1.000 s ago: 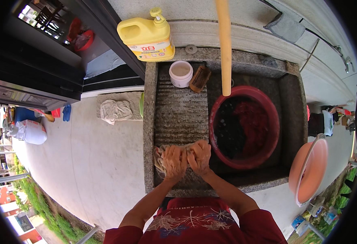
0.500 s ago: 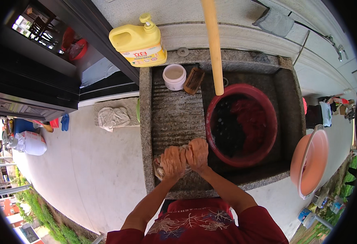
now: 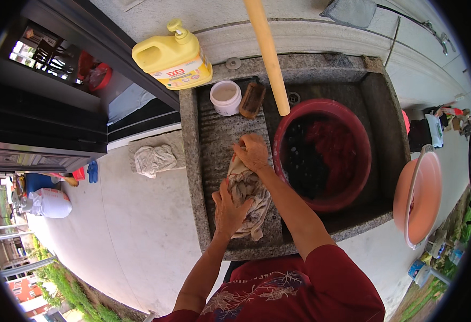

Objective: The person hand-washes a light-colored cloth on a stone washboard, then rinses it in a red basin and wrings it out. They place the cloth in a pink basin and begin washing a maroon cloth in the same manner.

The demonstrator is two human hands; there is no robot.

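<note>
Compared with the earlier frames, the cloth (image 3: 243,188) is drawn out lengthwise along the left half of the ridged washboard (image 3: 216,134); before, it was bunched at the near end under 2 hands pressed side by side. The right hand (image 3: 253,152) has been moved farther up, fingers curled around the cloth's far end. The left hand (image 3: 229,212) is laid lower on the cloth, thumb and fingers spread.

The far end of the washboard is taken up by a white tub (image 3: 225,97) and a brown brush (image 3: 252,100). The stone sink (image 3: 192,161) is overhung by a wooden pole (image 3: 270,59). The red basin (image 3: 365,155), with dark and red fabric in it, is partly covered by the right forearm. A yellow pump jug (image 3: 176,61) is placed by the far left corner.
</note>
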